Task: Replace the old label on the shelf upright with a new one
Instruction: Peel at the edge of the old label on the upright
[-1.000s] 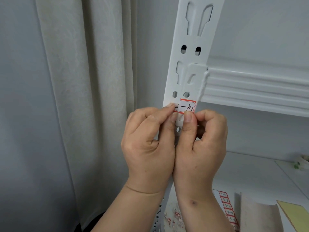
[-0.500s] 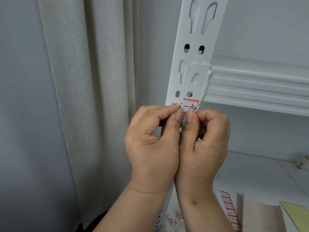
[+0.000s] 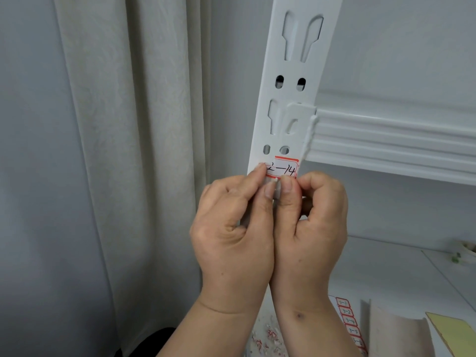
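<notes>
my left hand [image 3: 231, 235] and right hand [image 3: 313, 228] sit side by side at the centre of the frame, fingers curled, thumbs and forefingers pinching the lower edge of the red-bordered label [image 3: 284, 169] marked 2-14, stuck on the white shelf upright [image 3: 296, 73] under two holes.

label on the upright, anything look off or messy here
The red-bordered label sits slightly tilted on the shelf upright, its left end hidden under the left hand. Red and white paper scraps lie scattered on the surface below.
</notes>
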`<state>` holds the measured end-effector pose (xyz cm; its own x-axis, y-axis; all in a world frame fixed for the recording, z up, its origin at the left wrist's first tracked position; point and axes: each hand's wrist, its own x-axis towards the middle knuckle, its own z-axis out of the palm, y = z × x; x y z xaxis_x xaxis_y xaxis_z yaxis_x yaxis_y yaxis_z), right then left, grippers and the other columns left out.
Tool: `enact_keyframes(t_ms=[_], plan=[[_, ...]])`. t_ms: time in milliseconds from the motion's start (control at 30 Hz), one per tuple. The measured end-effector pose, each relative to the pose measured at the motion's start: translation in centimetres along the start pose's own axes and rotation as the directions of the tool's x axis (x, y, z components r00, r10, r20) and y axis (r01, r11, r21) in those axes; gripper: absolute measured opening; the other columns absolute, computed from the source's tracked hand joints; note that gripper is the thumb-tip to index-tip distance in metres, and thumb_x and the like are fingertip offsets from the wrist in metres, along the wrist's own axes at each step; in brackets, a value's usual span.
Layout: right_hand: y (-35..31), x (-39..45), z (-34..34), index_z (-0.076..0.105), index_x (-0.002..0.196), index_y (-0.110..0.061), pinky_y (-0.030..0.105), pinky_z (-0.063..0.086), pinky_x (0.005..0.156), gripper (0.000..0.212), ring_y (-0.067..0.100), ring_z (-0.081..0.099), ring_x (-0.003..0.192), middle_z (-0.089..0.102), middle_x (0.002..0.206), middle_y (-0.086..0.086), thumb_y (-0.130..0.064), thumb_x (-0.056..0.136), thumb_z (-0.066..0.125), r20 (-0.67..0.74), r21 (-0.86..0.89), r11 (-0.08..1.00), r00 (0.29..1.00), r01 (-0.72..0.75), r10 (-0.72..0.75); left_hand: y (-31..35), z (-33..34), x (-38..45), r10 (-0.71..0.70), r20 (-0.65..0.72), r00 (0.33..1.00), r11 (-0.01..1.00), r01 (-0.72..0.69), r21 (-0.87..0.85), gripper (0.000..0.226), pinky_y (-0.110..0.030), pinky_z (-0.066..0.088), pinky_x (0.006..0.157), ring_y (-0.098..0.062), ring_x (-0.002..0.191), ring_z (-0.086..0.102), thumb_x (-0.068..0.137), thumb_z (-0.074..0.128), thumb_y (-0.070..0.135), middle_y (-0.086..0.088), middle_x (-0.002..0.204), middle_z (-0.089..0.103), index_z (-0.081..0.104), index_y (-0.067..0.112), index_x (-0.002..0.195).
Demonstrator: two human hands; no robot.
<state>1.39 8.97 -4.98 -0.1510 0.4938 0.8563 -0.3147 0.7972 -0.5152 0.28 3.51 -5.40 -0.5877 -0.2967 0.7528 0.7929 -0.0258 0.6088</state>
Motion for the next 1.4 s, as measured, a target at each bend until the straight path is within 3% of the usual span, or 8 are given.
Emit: enact_keyframes(t_ms=[167, 367, 533, 800, 933, 1000, 1233, 1400], plan=[[0.0, 0.0, 0.0, 0.045, 0.088, -0.027, 0.008, 0.035, 0.062, 0.009, 0.008, 0.046, 0.072, 0.044, 0.081, -0.014, -0.030, 0.093, 0.051, 0.002, 0.005, 1.000, 1.000, -0.004, 0.003, 0.3, -0.1, -0.2, -0.040, 0.008, 0.999, 0.999, 0.040, -0.022, 0.028, -0.007, 0.046, 0.081, -0.005, 0.087, 0.065, 0.086, 0.071, 0.012, 0.013, 0.091, 0.066, 0.069, 0.027, 0.109], [-0.2, -0.1, 0.3, 0.045, 0.087, -0.027, 0.008, 0.035, 0.062, 0.009, 0.009, 0.045, 0.072, 0.045, 0.081, -0.013, -0.030, 0.093, 0.051, -0.017, 0.017, 1.000, 1.000, -0.015, 0.015, 0.7, -0.1, 0.2, -0.151, 0.012, 0.988, 0.982, 0.151, -0.111, 0.024, -0.008, 0.048, 0.079, 0.002, 0.088, 0.067, 0.086, 0.071, 0.010, 0.009, 0.089, 0.070, 0.074, 0.031, 0.096], [-0.3, -0.2, 0.5, 0.045, 0.088, -0.025, 0.005, 0.033, 0.063, 0.008, 0.008, 0.043, 0.071, 0.045, 0.082, -0.011, -0.026, 0.094, 0.051, -0.046, 0.008, 1.000, 0.999, 0.002, -0.001, 0.5, -0.3, 1.0, -0.097, 0.025, 0.995, 0.993, 0.099, -0.058, 0.016, -0.008, 0.047, 0.078, -0.001, 0.085, 0.066, 0.087, 0.070, 0.008, 0.006, 0.088, 0.070, 0.075, 0.021, 0.093], [-0.3, -0.3, 0.4, 0.046, 0.088, -0.027, 0.006, 0.034, 0.064, 0.008, 0.008, 0.044, 0.071, 0.048, 0.082, -0.008, -0.032, 0.093, 0.050, -0.033, 0.001, 1.000, 0.999, -0.031, 0.031, 0.6, -0.8, 1.3, -0.075, 0.106, 0.992, 0.996, 0.079, -0.035, 0.017, -0.011, 0.049, 0.077, -0.007, 0.086, 0.067, 0.087, 0.068, 0.012, 0.011, 0.084, 0.069, 0.073, 0.029, 0.086], [-0.1, -0.2, 0.1, 0.046, 0.086, -0.028, 0.011, 0.036, 0.062, 0.010, 0.007, 0.046, 0.070, 0.050, 0.081, -0.007, -0.034, 0.092, 0.050, -0.004, 0.003, 0.999, 0.999, -0.038, 0.038, 0.9, -0.9, 0.4, -0.252, 0.118, 0.960, 0.943, 0.271, -0.190, 0.004, -0.039, 0.058, 0.080, -0.022, 0.085, 0.071, 0.082, 0.072, 0.028, 0.001, 0.086, 0.073, 0.072, 0.030, 0.086], [-0.2, -0.1, 0.0, 0.046, 0.085, -0.029, 0.009, 0.036, 0.061, 0.010, 0.006, 0.047, 0.070, 0.050, 0.080, -0.007, -0.035, 0.091, 0.050, -0.002, 0.001, 0.999, 0.999, -0.037, 0.037, 0.9, -0.8, 0.5, -0.292, 0.126, 0.948, 0.925, 0.313, -0.215, 0.009, -0.048, 0.058, 0.081, -0.025, 0.084, 0.070, 0.077, 0.073, 0.033, -0.002, 0.085, 0.071, 0.068, 0.034, 0.084], [-0.1, 0.0, 0.1, 0.046, 0.088, -0.027, 0.006, 0.035, 0.065, 0.007, 0.009, 0.044, 0.071, 0.042, 0.080, -0.018, -0.030, 0.093, 0.050, -0.012, -0.005, 1.000, 1.000, 0.002, -0.002, 0.9, -1.0, 2.0, -0.378, 0.155, 0.913, 0.897, 0.402, -0.181, 0.022, -0.033, 0.045, 0.065, -0.012, 0.065, 0.052, 0.068, 0.077, 0.035, 0.011, 0.066, 0.055, 0.055, 0.036, 0.065], [0.0, 0.0, -0.1, 0.046, 0.087, -0.023, 0.004, 0.033, 0.065, 0.009, 0.006, 0.041, 0.070, 0.045, 0.081, -0.011, -0.028, 0.094, 0.051, -0.004, -0.013, 1.000, 1.000, 0.028, -0.028, 0.9, -1.2, 2.2, -0.384, 0.150, 0.911, 0.884, 0.410, -0.225, 0.022, -0.020, 0.047, 0.063, -0.005, 0.064, 0.057, 0.076, 0.074, 0.021, 0.013, 0.066, 0.062, 0.061, 0.036, 0.067]])
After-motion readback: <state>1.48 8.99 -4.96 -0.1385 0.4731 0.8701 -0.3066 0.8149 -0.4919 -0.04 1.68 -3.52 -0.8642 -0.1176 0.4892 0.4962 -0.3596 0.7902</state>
